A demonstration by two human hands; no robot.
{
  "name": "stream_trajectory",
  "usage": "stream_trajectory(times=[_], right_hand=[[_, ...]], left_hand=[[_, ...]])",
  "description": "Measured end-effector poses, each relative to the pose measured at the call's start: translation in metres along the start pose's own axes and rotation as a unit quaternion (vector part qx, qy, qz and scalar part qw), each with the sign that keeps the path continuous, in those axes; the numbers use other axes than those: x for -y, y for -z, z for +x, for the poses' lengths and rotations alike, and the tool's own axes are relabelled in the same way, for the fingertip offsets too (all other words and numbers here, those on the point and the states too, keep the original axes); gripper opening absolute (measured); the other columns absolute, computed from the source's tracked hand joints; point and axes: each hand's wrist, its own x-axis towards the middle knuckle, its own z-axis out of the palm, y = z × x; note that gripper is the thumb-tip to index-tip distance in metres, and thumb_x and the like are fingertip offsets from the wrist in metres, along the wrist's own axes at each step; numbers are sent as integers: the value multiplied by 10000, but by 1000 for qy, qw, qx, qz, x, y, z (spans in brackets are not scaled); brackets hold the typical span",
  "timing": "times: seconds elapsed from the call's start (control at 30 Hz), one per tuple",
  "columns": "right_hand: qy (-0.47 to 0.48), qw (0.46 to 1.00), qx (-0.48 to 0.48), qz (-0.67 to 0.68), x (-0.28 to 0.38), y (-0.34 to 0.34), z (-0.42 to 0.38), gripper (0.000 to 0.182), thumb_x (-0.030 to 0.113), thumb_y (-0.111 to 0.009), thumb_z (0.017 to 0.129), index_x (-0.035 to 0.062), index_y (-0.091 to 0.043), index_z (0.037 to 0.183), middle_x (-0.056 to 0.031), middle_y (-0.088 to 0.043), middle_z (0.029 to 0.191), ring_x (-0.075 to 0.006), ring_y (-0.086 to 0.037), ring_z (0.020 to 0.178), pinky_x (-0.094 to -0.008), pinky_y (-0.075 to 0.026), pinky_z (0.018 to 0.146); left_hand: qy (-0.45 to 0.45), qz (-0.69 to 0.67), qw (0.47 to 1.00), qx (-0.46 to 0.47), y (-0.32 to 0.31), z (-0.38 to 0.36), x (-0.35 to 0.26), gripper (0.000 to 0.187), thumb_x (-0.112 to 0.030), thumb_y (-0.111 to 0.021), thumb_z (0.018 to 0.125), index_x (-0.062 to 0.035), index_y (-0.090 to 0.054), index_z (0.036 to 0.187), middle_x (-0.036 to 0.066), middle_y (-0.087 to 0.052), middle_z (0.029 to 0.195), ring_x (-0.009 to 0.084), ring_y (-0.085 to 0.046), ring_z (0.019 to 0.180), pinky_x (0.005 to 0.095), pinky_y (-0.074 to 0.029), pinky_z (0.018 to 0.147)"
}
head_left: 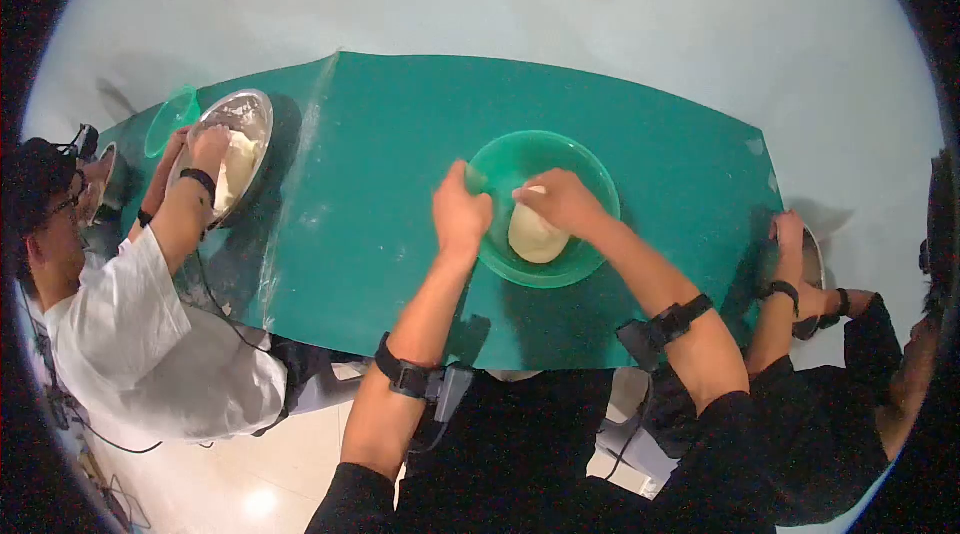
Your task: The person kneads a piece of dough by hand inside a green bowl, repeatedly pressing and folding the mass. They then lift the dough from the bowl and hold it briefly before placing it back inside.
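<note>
A green plastic bowl (pixel 598 174) stands on the green table, with a smooth pale ball of dough (pixel 537 237) inside it. At the bowl's left rim, my left hand (pixel 462 212) is closed round the edge. My right hand (pixel 562 202) reaches into the bowl from the right, its curled fingers gripping the upper part of the dough. The undersides of the fingers on both hands are hidden.
On the left, a person in white works dough in a metal bowl (pixel 262 124); a green basket (pixel 170 119) lies behind it. To the right, another person's hands are at a metal bowl (pixel 815 259). The green table (pixel 400 104) has a seam at left.
</note>
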Motion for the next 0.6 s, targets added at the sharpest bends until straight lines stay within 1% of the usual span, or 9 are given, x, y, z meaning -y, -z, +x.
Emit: stream_trajectory(times=[0.1, 0.2, 0.3, 0.4, 0.47, 0.5, 0.53, 0.57, 0.6], right_hand=[[98, 985, 19, -139, 11, -14, 20, 327, 339, -677, 963, 21, -698, 888, -192, -736, 871, -438, -694, 776, -498, -575, 749], [188, 962, 30, -195, 25, -12, 22, 244, 274, -662, 959, 45, -627, 880, -161, -732, 915, -394, -707, 866, -509, -567, 834], [280, 929, -17, -240, 25, -3, 29, 210, 234, -674, 929, 40, -669, 1010, -185, -729, 1024, -374, -697, 1044, -499, -536, 974], [301, 919, -85, -240, 35, 0, 11, 348, 298, -627, 986, -18, -679, 1123, -220, -724, 1106, -381, -667, 1151, -481, -494, 1061], [270, 942, -45, -193, 39, 3, -9, 431, 356, -572, 1024, -26, -676, 1196, -253, -698, 1195, -397, -654, 1178, -471, -485, 1076], [251, 952, -25, -172, 45, 5, -18, 474, 385, -545, 1044, -30, -674, 1232, -270, -685, 1240, -404, -647, 1192, -467, -480, 1084], [180, 979, 20, -90, 50, 7, -21, 497, 416, -520, 1051, -26, -691, 1201, -272, -691, 1227, -414, -656, 1165, -474, -492, 1061], [107, 992, 65, -6, 54, 10, -25, 526, 447, -495, 1059, -21, -709, 1170, -274, -697, 1215, -423, -665, 1138, -481, -504, 1038], [30, 990, 111, 81, 58, 15, -28, 561, 478, -470, 1066, -16, -726, 1139, -275, -703, 1202, -432, -673, 1112, -488, -515, 1016]], left_hand=[[10, -9, 1000, -5, 5, 2, -6, 279, -5, -627, 763, -4, -617, 1042, 263, -710, 993, 505, -651, 994, 532, -523, 826], [21, 3, 1000, -7, 8, 2, -18, 271, -12, -637, 764, -9, -622, 1035, 264, -710, 993, 501, -656, 995, 534, -525, 828], [11, -16, 1000, -10, 10, 6, -24, 293, -21, -643, 766, -14, -636, 1059, 268, -710, 988, 497, -660, 1002, 537, -528, 836], [30, -51, 998, -20, 4, 8, -15, 294, -31, -642, 769, -14, -640, 1062, 270, -711, 980, 492, -663, 1002, 537, -530, 842], [-18, -38, 995, -85, -18, 12, 11, 277, -34, -631, 765, -17, -634, 1042, 262, -714, 974, 492, -663, 995, 542, -527, 845], [-42, -32, 992, -115, -16, 10, 8, 268, -35, -626, 764, -19, -631, 1031, 259, -716, 971, 492, -663, 992, 545, -526, 847], [-20, -24, 997, -73, -11, 10, 3, 262, -34, -621, 761, -23, -627, 1023, 255, -716, 974, 493, -662, 993, 546, -525, 851], [3, -16, 999, -31, -5, 9, 0, 257, -34, -617, 759, -27, -624, 1015, 251, -717, 976, 493, -661, 994, 546, -523, 855], [28, -4, 1000, 11, 1, 6, -9, 251, -33, -612, 756, -30, -620, 1007, 247, -718, 978, 494, -659, 996, 547, -522, 859]])
